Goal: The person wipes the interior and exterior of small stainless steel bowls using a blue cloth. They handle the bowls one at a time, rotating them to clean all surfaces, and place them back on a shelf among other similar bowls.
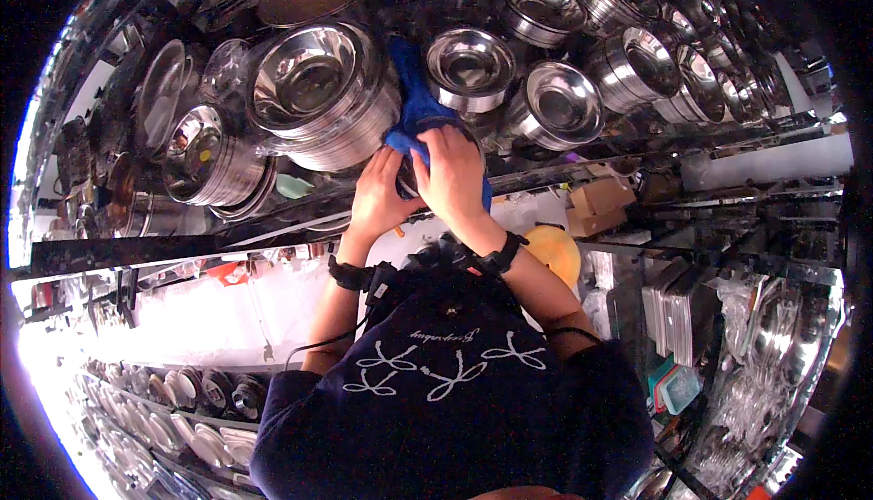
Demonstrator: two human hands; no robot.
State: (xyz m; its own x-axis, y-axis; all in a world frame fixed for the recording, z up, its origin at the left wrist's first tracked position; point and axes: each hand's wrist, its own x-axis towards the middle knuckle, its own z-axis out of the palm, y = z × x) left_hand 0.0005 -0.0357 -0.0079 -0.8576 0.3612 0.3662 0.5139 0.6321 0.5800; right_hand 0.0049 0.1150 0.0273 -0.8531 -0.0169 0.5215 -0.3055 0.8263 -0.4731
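Note:
A blue cloth point(417, 101) is bunched between stacks of steel bowls, its upper end running back along the shelf. My right hand point(451, 171) grips the cloth from above, with its fingers bent into it. Beside it, my left hand point(379, 194) has its fingertips at the cloth's near left edge, with the thumb spread toward the right hand. Between my hands shows a small shiny metal surface point(407, 178), mostly hidden. Left of the cloth stands a large stack of steel basins point(341, 135). Just right of it is a short stack of steel bowls point(470, 99).
More bowl stacks point(563, 108) continue rightward. At the left lie a tilted bowl stack point(204, 156) and a pale green dish point(294, 186). The dark shelf edge point(273, 227) runs before me. Below are cardboard boxes point(600, 203) and a round yellow item point(554, 254). Stocked racks point(204, 391) stand behind me.

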